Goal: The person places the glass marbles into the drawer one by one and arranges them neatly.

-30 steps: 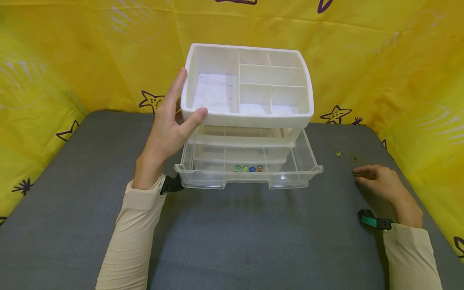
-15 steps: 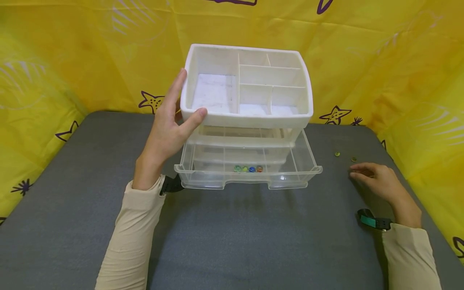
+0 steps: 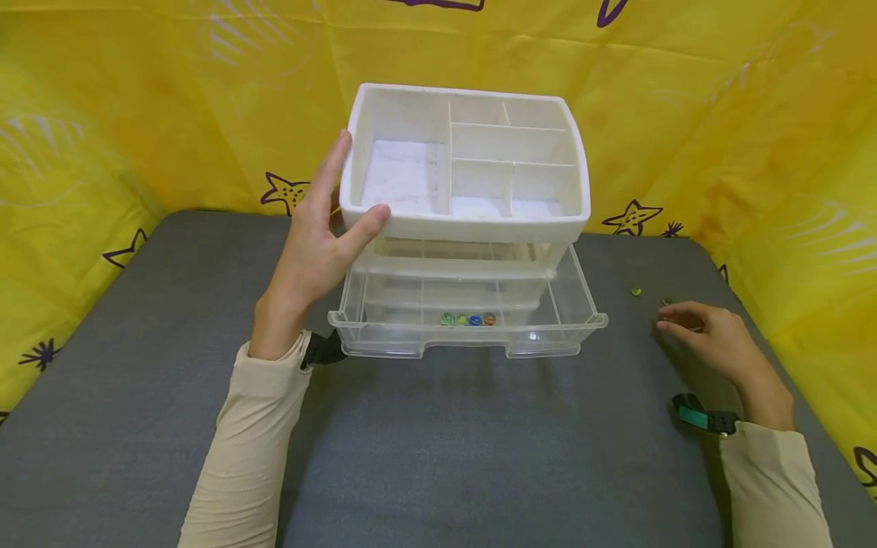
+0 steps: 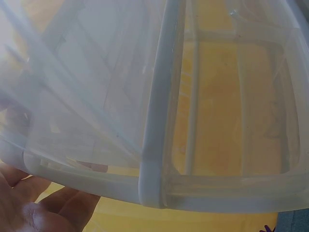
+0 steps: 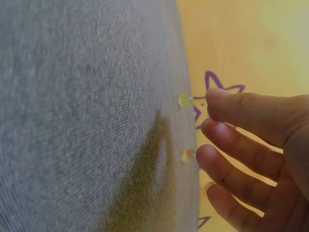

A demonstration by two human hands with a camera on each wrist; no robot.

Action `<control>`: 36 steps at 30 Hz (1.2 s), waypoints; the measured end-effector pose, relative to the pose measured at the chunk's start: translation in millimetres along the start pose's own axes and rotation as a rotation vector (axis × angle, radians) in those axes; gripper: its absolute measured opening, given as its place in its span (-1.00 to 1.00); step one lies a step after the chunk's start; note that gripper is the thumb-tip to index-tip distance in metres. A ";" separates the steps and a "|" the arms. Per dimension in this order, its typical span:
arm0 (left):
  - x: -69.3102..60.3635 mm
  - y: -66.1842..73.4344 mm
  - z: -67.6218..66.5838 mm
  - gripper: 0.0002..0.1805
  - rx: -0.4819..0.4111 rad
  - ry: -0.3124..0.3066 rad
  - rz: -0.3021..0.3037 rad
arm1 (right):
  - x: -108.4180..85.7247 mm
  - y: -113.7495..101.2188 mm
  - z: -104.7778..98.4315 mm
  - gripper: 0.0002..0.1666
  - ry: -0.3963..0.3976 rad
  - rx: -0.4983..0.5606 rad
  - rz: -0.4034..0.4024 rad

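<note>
A white organizer (image 3: pixel 466 228) with a compartmented top stands on the table, its clear lower drawer (image 3: pixel 473 335) pulled out. Several marbles (image 3: pixel 476 320) lie in a row inside that drawer. The left hand (image 3: pixel 308 243) grips the organizer's left side, thumb over the front rim. Over the table at the right, the right hand (image 3: pixel 726 350) pinches a small marble, mostly hidden between thumb and forefinger. Two yellowish marbles lie beyond its fingertips, one (image 3: pixel 636 291) farther left, the other (image 3: pixel 668 301) nearer; the right wrist view also shows the pair (image 5: pixel 185 100).
A grey-covered table (image 3: pixel 479 457) extends around the organizer. Yellow patterned cloth (image 3: pixel 205 91) hangs behind the table and along both sides. The open drawer's front edge juts toward the camera.
The right hand has shifted slightly left and away from the camera, with its fingertips nearer the two loose marbles. The left hand keeps its grip on the organizer.
</note>
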State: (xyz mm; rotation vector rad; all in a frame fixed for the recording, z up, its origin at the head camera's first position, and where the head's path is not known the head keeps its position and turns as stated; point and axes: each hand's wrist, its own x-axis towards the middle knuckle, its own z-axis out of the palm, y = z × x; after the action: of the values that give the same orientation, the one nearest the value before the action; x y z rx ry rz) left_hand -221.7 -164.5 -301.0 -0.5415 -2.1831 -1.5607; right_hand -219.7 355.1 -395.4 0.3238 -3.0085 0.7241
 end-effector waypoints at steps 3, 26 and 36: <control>0.0 -0.2 -0.1 -0.15 0.001 -0.001 0.002 | 0.2 -2.9 -0.4 -0.65 0.010 0.003 -0.010; 0.4 0.3 0.0 -0.14 -0.002 -0.006 0.003 | 2.2 -32.7 -6.0 -0.72 0.071 0.010 -0.075; 0.1 -0.3 0.4 -0.14 -0.006 -0.001 0.008 | 0.7 -48.1 -9.7 -0.74 0.123 0.007 -0.129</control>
State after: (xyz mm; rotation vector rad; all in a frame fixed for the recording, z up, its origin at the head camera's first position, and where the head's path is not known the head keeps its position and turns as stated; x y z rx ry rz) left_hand -221.9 -164.2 -301.4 -0.5524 -2.1752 -1.5638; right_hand -210.5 317.5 -365.3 0.4511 -2.8402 0.7151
